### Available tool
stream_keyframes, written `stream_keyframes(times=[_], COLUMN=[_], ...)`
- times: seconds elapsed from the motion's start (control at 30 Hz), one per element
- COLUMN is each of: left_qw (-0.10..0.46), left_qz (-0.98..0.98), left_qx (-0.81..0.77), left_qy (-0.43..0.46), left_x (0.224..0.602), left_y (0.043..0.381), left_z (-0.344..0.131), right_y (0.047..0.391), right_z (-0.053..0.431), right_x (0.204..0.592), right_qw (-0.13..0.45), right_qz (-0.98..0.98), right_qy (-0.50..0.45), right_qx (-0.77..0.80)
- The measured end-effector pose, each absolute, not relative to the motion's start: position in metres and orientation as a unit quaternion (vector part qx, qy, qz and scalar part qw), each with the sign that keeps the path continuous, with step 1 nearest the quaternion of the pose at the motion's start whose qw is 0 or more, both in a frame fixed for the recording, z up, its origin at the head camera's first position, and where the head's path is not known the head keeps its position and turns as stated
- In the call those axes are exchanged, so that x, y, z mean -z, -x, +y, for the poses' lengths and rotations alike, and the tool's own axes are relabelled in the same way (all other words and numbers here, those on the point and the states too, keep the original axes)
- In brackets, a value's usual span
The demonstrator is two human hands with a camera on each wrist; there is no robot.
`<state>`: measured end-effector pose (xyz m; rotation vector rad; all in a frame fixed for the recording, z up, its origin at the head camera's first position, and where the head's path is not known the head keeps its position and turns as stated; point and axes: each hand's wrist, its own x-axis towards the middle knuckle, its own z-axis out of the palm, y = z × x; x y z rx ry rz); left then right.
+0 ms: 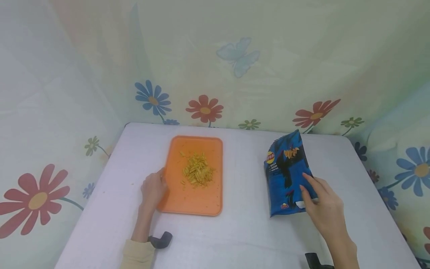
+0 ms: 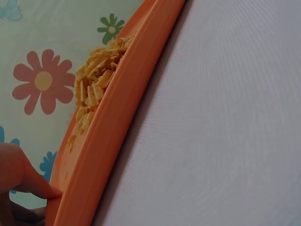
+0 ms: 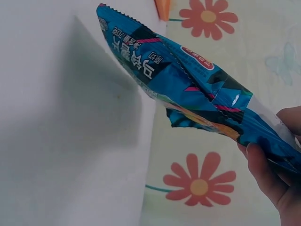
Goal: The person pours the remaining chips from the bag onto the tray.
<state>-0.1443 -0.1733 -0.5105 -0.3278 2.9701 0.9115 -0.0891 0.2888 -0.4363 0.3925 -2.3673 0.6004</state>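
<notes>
My left hand (image 1: 153,190) holds the left edge of an orange rectangular tray (image 1: 208,201) on the table. A heap of yellow, broken potato chips (image 1: 197,170) lies in the middle of the tray, with a few crumbs around it. In the left wrist view, the thumb and fingers (image 2: 35,186) pinch the tray rim close to its corner. To the right, my right hand (image 1: 324,205) grips a blue potato chip bag (image 1: 285,186) by its lower right side. The right wrist view shows the crumpled bag (image 3: 188,89) tilted, its far end above the white surface.
A white cloth (image 1: 245,175) covers the table, and a stretch of it separates tray and bag. Behind and at both sides hangs a curtain (image 1: 282,74) printed with flowers and a butterfly. Dark wrist mounts (image 1: 161,240) show near both forearms.
</notes>
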Motion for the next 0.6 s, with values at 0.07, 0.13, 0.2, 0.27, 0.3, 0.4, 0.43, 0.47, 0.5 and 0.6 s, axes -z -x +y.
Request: stream_keyframes(times=[0.07, 0.13, 0.2, 0.27, 0.3, 0.4, 0.43, 0.47, 0.5, 0.6], left_qw=[0.007, 0.007, 0.005, 0.006, 0.006, 0.007, 0.009, 0.011, 0.013, 0.019], left_qz=[0.950, 0.949, 0.949, 0.949, 0.949, 0.947, 0.946, 0.945, 0.944, 0.944], left_qx=[-0.293, -0.295, -0.296, -0.298, -0.298, -0.304, -0.306, -0.309, -0.310, -0.312], left_qy=[0.106, 0.107, 0.106, 0.106, 0.105, 0.106, 0.107, 0.108, 0.108, 0.108], left_x=[0.510, 0.511, 0.510, 0.509, 0.509, 0.508, 0.508, 0.508, 0.508, 0.509], left_y=[0.144, 0.145, 0.146, 0.146, 0.146, 0.146, 0.145, 0.145, 0.145, 0.144], left_z=[-0.173, -0.173, -0.173, -0.173, -0.173, -0.173, -0.173, -0.173, -0.173, -0.173], right_y=[0.088, 0.088, 0.089, 0.090, 0.091, 0.094, 0.095, 0.096, 0.096, 0.096], right_z=[0.293, 0.297, 0.303, 0.308, 0.311, 0.317, 0.318, 0.319, 0.319, 0.318], right_x=[0.433, 0.429, 0.426, 0.424, 0.423, 0.421, 0.420, 0.419, 0.418, 0.416], right_qw=[0.323, 0.323, 0.326, 0.334, 0.338, 0.345, 0.345, 0.343, 0.341, 0.331], right_qz=[-0.910, -0.913, -0.914, -0.911, -0.910, -0.909, -0.909, -0.909, -0.910, -0.914], right_qy=[-0.152, -0.157, -0.163, -0.174, -0.179, -0.191, -0.195, -0.198, -0.201, -0.209], right_qx=[-0.212, -0.195, -0.179, -0.166, -0.159, -0.138, -0.133, -0.126, -0.120, -0.107])
